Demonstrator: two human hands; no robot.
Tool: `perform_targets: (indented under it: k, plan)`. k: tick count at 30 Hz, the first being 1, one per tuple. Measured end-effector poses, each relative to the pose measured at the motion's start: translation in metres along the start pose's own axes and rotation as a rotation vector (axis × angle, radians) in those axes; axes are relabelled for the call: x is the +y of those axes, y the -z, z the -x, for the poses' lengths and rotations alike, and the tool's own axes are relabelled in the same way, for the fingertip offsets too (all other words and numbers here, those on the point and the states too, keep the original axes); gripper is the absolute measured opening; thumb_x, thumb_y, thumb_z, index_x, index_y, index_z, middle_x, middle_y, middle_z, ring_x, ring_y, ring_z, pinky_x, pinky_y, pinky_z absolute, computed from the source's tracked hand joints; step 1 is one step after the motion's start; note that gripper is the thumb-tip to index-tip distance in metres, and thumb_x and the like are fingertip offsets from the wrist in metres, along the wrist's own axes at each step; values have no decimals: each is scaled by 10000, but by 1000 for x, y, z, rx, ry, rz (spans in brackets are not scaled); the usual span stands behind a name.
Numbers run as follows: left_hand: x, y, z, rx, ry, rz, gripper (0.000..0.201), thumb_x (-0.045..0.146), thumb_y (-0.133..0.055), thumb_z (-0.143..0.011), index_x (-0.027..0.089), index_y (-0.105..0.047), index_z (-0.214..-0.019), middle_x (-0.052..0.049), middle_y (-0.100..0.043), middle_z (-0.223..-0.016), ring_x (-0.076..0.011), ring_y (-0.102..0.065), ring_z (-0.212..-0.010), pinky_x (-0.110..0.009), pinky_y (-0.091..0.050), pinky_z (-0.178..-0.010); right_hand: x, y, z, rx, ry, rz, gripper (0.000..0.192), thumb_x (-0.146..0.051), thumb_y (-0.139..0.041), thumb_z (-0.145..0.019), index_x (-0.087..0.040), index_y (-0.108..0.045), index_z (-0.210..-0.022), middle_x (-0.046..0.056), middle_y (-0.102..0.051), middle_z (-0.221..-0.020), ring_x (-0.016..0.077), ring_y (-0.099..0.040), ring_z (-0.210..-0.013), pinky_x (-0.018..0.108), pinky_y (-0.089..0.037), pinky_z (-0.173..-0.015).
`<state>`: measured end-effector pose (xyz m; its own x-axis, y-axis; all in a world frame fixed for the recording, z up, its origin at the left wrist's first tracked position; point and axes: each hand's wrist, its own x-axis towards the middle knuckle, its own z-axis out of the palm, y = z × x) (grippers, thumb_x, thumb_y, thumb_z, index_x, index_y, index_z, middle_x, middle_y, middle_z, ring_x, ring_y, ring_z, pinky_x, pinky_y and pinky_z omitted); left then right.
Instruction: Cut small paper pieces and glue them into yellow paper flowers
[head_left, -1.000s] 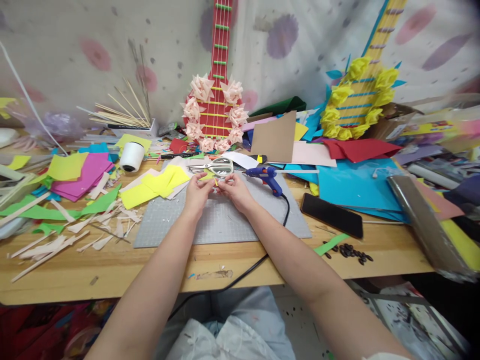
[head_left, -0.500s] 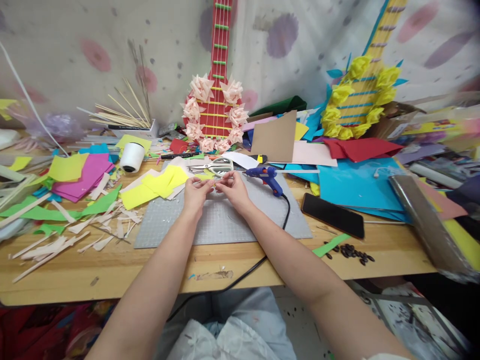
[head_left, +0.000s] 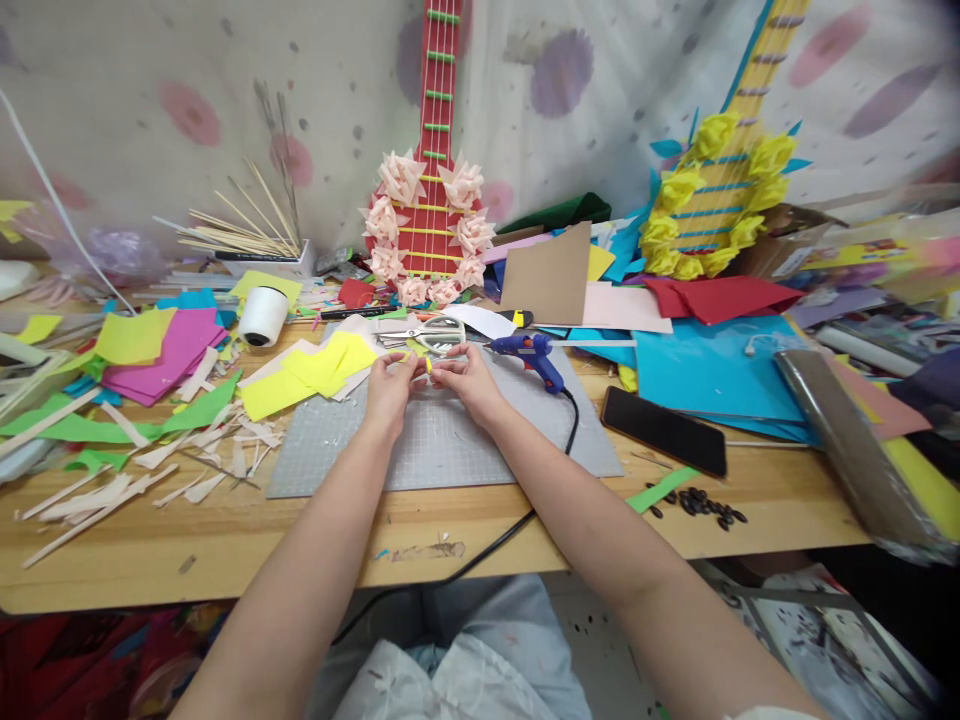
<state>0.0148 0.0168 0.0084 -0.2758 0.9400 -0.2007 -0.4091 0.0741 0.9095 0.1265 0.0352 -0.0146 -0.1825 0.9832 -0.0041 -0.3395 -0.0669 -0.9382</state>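
1. One small yellow paper piece [head_left: 428, 365] was pinched between the fingertips of both hands, held just above the far part of the grey cutting mat [head_left: 450, 440].
2. The left hand [head_left: 390, 390] gripped the piece from its left side with thumb and forefinger closed on it; the right hand [head_left: 469, 380] did the same from the right, so the fingertips nearly met.
3. Just beyond the hands lay a pair of scissors [head_left: 427, 335], and near the right hand a blue glue gun [head_left: 529, 352] rested on the mat's far right corner, its black cord running toward the table edge.
4. Left of the left hand sat loose yellow paper sheets [head_left: 315, 370], partly on the mat.
5. Farther right, a black phone [head_left: 664, 430] lay flat on the wooden table [head_left: 225, 530].
6. At the back, a red paper guitar [head_left: 431, 220] with pink flowers leaned against the wall.
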Motion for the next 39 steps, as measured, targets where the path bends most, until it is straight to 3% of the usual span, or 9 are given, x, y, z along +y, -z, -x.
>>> perform_targets:
  k: [5,10,16,21,32,39]
  plan:
    - [-4,4,-2,-79,-49,-56,378,186,-691,-603,155,-461,-901,-31,-651,-708,-127,-629,-657,-270,-476,-670,-1,2,1,-35,-48,-48,545,-256,-768,-493,-225,-346,-837,-80,-618,-636,86,-586,-556,244,-480,-596]
    - [-8,6,-6,-28,-90,-31,450,162,-722,-535,180,-391,-839,-8,-652,-676,-115,-612,-582,-270,-471,-656,-1,1,2,-81,-71,-38,527,-267,-772,-491,-215,-376,-836,-62,-617,-666,93,-591,-585,251,-477,-615]
    - [-6,3,-4,22,-86,-56,310,169,-656,-617,166,-430,-829,6,-627,-621,-120,-617,-591,-264,-475,-631,1,0,1,-47,-83,-3,538,-266,-786,-461,-210,-382,-811,-73,-607,-628,81,-569,-541,234,-465,-588]
    - [-8,5,-4,23,-154,-151,353,177,-678,-593,183,-420,-835,27,-623,-605,-107,-599,-562,-235,-462,-593,-2,1,2,-46,-89,0,533,-268,-786,-469,-213,-383,-814,-75,-612,-623,86,-577,-545,237,-471,-579]
    - [-6,5,-4,-66,-80,-149,428,228,-716,-537,170,-443,-863,0,-617,-646,-134,-612,-614,-255,-458,-603,-5,6,2,-54,-111,13,479,-269,-766,-504,-208,-395,-801,-69,-620,-599,83,-570,-514,231,-465,-553]
    - [-6,5,-4,-83,-60,-18,444,183,-703,-537,191,-372,-832,15,-634,-650,-111,-607,-587,-261,-459,-646,-5,6,2,-92,-99,-1,488,-239,-764,-496,-208,-396,-815,-65,-626,-628,85,-582,-550,242,-480,-590]
